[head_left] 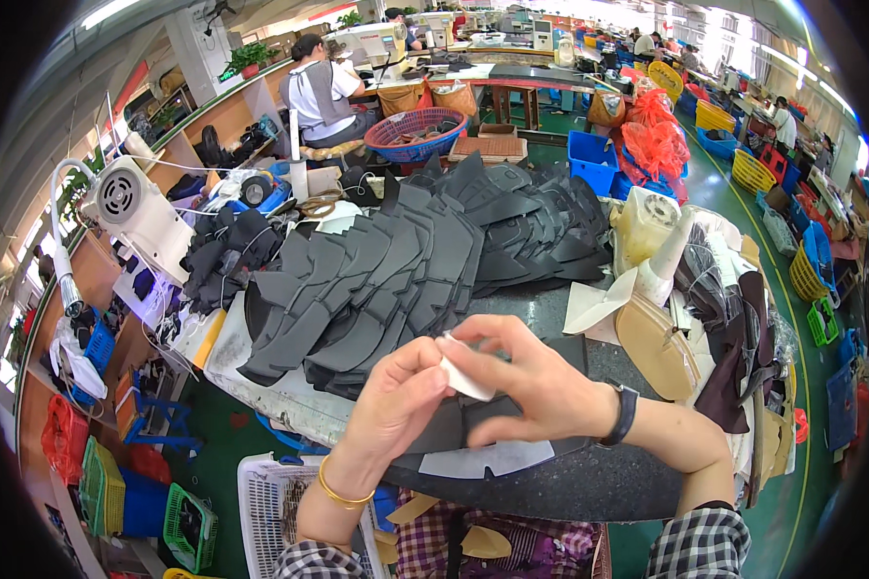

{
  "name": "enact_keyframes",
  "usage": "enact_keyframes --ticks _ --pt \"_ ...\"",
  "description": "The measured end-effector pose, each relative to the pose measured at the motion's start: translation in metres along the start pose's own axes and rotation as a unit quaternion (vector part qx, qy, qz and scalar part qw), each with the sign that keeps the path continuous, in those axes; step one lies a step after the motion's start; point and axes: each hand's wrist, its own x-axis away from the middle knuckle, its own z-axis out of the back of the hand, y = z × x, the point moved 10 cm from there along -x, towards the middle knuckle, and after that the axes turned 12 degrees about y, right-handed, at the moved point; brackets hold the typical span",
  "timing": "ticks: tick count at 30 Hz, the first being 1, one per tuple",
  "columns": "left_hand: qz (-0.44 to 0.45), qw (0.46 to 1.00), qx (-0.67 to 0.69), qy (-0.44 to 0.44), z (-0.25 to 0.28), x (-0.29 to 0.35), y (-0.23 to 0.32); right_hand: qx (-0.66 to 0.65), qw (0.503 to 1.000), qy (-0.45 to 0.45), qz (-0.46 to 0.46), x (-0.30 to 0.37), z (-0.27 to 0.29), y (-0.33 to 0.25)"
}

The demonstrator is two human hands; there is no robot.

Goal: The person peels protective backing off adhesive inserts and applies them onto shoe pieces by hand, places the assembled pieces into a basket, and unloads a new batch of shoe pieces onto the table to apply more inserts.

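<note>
Left grip (393, 396) curled, right grip (548, 386) arched, at white piece (467, 380).

Your sleeves (700, 545) have black and white checks, and your bracelet (346, 500) is gold in colour. The small piece (467, 381) that you hold is white; the layered pieces (377, 261) are dark grey.

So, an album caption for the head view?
Left hand and right hand handle a white piece over a table heaped with overlapping dark grey pieces.
</note>
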Motion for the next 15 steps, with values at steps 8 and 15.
enact_keyframes --ticks 8,15 --pt "-0.231 0.916 -0.327 0.041 -0.003 -0.006 0.017 -0.337 0.862 0.011 -0.378 0.025 -0.012 0.055" --pt "-0.100 0.986 -0.124 0.051 0.024 -0.005 -0.012 -0.416 0.754 0.101 -0.498 0.050 -0.011 0.077"
